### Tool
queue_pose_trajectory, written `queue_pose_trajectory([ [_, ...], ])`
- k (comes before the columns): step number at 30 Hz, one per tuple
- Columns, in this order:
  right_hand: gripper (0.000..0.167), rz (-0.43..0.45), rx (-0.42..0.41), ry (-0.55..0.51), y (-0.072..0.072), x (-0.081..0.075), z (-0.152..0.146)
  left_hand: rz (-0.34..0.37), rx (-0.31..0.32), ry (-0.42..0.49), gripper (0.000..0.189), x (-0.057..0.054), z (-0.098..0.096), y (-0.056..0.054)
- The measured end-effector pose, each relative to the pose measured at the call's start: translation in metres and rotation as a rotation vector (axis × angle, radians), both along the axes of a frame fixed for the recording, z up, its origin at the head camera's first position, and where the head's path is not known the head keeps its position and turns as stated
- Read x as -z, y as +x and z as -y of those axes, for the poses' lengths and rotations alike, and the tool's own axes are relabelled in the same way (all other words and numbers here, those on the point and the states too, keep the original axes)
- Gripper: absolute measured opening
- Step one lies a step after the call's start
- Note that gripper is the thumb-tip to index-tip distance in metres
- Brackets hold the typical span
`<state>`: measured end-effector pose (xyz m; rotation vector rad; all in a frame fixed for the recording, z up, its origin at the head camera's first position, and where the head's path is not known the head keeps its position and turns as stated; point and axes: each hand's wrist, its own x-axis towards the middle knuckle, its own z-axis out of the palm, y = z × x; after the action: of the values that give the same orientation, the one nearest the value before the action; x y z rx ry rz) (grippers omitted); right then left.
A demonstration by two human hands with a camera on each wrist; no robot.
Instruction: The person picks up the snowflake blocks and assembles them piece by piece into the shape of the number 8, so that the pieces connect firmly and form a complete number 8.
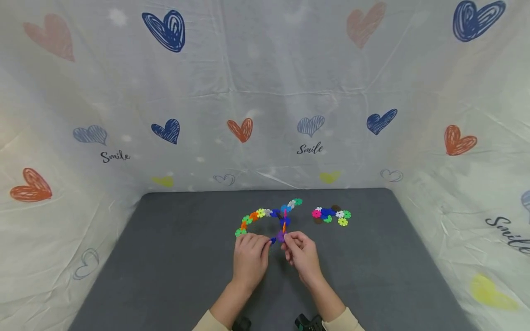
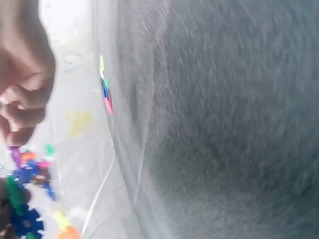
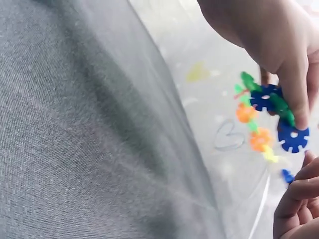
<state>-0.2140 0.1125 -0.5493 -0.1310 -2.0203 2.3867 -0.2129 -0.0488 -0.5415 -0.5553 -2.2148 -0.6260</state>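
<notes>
Above the dark table, both hands hold a curved chain of linked, notched plastic discs. My left hand (image 1: 251, 257) grips its left end, where blue discs (image 3: 293, 135) and a green disc (image 3: 281, 108) sit between thumb and fingers. A purple disc (image 1: 281, 236) is pinched in the fingertips of my right hand (image 1: 304, 257). Between the hands, a small blue disc (image 1: 273, 240) shows beside the left fingertips. The chain arcs away through orange discs (image 1: 254, 216), a yellow disc (image 1: 261, 213) and blue discs (image 1: 285, 221), with a green disc (image 1: 298, 202) at the far tip.
A cluster of loose-looking coloured discs (image 1: 328, 213) lies on the table (image 1: 186, 257) to the right of the chain. Behind and at the sides hangs a pale cloth (image 1: 265, 105) printed with hearts. Dark objects (image 1: 308, 322) show near the wrists.
</notes>
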Motion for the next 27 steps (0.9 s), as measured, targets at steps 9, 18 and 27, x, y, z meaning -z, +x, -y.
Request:
queue_pose_trajectory([
  [9,0.023,-0.203,0.082,0.010,0.009,-0.018,0.003,-0.281,0.059,0.007,0.007,-0.016,-0.001,-0.004],
  [18,0.019,-0.297,0.119,0.034,0.013,-0.029,0.004,-0.367,0.088,-0.003,0.008,-0.027,-0.006,-0.003],
  [27,0.015,-0.345,0.120,0.054,0.013,-0.035,0.000,-0.398,0.077,-0.059,0.009,-0.033,-0.006,-0.001],
])
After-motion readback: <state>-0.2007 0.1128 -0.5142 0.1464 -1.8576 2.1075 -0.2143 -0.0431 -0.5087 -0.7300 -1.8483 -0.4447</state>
